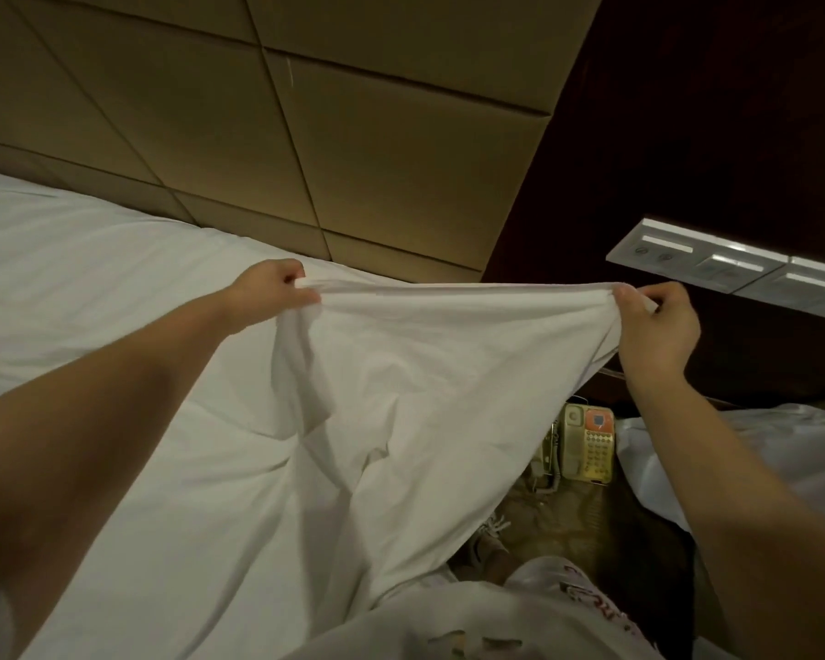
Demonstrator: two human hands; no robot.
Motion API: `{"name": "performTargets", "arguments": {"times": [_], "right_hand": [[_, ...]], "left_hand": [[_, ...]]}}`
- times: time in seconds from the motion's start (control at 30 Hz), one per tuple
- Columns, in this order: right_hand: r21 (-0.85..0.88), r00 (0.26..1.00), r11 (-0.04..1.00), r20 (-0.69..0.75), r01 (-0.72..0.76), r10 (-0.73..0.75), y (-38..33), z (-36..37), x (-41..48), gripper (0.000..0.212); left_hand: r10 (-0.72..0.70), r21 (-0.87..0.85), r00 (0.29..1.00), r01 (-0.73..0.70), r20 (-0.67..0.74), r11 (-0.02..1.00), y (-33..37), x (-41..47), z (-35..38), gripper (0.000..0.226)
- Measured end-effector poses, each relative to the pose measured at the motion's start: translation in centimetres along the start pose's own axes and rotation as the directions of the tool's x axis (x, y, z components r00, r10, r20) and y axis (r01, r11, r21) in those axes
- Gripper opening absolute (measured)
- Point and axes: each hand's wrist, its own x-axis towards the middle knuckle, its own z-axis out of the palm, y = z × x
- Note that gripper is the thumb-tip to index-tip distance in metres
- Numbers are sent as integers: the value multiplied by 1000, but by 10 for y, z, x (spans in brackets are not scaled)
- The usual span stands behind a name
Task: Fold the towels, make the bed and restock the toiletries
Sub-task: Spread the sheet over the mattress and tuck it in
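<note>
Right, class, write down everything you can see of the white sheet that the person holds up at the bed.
The white sheet looks like thin, plain cloth, creased and unmarked. Its top edge is stretched taut between the left hand and the right hand, whose fingers each pinch a bunched end. Below, it hangs in loose folds, its lower part lying on the bed.

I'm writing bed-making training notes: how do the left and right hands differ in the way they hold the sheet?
The left hand is over the bed; the right hand is past its side, above where the telephone lies. Under the left hand the sheet hangs in a bunched fold; under the right hand it falls smoother. Both pinch the sheet's top edge, stretched taut between them.
</note>
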Motion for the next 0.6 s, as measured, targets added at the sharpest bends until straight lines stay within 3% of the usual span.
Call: {"name": "performTargets", "arguments": {"times": [0.1,0.17,0.27,0.3,0.37,0.43,0.47,0.5,0.53,0.6], "right_hand": [[38,998,999,-55,-13,15,4,1,0,11],[29,999,999,-20,-46,46,11,0,2,10],[-37,950,991,282,-126,131,17,-2,11,28],[-11,870,979,456,-204,186,16,-4,13,35],[9,574,909,779,-416,254,13,-12,16,59],[-104,302,881,916,-462,266,17,-16,20,92],[-150,244,890,930,-430,275,19,-14,20,98],[-176,273,913,918,-367,287,24,-8,22,98],[-172,371,941,886,-292,277,26,-1,23,90],[-98,621,981,762,-168,182,25,18,21,50]], "left_hand": [[-34,241,984,-8,172,971,-8,5,-8,18],[-123,397,963,18,241,918,-21,4,-5,32],[-206,494,974,134,95,859,-47,-5,2,37],[-237,455,971,213,-3,865,-53,-9,1,38],[-340,237,922,377,-184,895,-60,-12,-4,36],[-477,-238,850,427,-224,873,-55,-17,-9,25],[-520,-429,825,397,-220,811,-49,-21,-13,19],[-534,-509,811,365,-237,780,-44,-24,-17,16],[-521,-469,805,358,-283,807,-40,-26,-23,18],[-452,-240,765,383,-459,892,-36,-35,-38,28]]}}
